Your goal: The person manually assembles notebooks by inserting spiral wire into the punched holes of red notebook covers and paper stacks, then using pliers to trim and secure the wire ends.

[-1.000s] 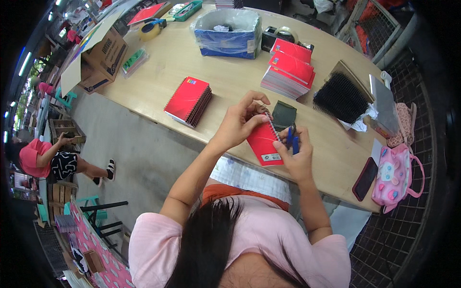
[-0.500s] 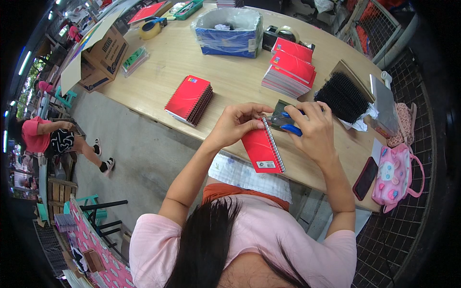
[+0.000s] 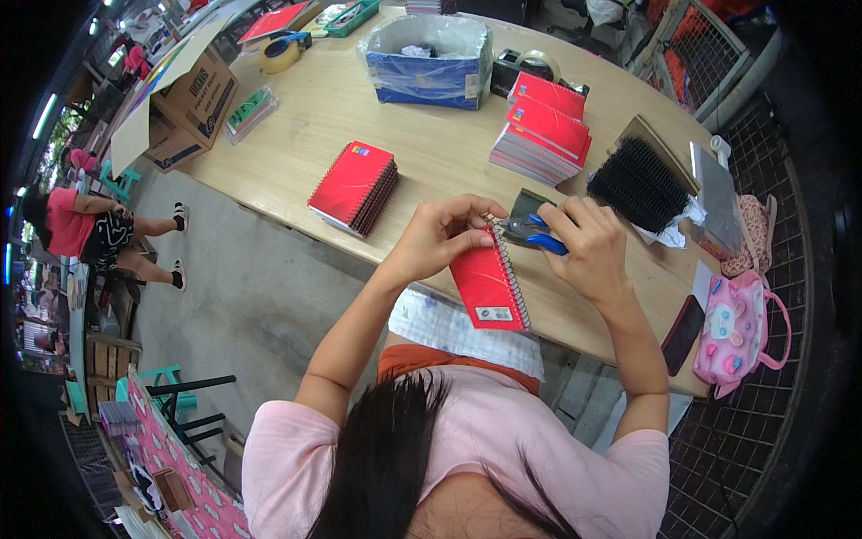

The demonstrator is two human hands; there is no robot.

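Ok so from where I'm standing, far left of the frame there's a co-worker [image 3: 70, 225] in a reddish-pink top and black patterned shorts. Upper left, a cardboard box [image 3: 208, 94] sits flaps-up on the edge of a pale wooden table [image 3: 287, 139], with a yellowish tape roll [image 3: 281, 58] a bit right of it. Then a neat stack of red spiral notebooks [image 3: 348, 187] left of center, and a plastic-lined blue bin [image 3: 422, 83] at top center.

Middle of the frame is the fun part: the left hand [image 3: 442, 235] is pinching the top end of a red spiral notebook [image 3: 488, 283], thumb on the cover, wire edge facing right. Blue-handled pliers [image 3: 545, 243] point at the upper end of that wire; can't tell if the tips touch it. Above those, upper right of center, more red notebooks [image 3: 541, 148] are piled up. The right hand [image 3: 588, 238] has its fingers curled around the plier handles. Further right: a bundle of black wire spirals [image 3: 636, 184], then a phone [image 3: 684, 334] and a pink bag [image 3: 732, 328] at lower right.
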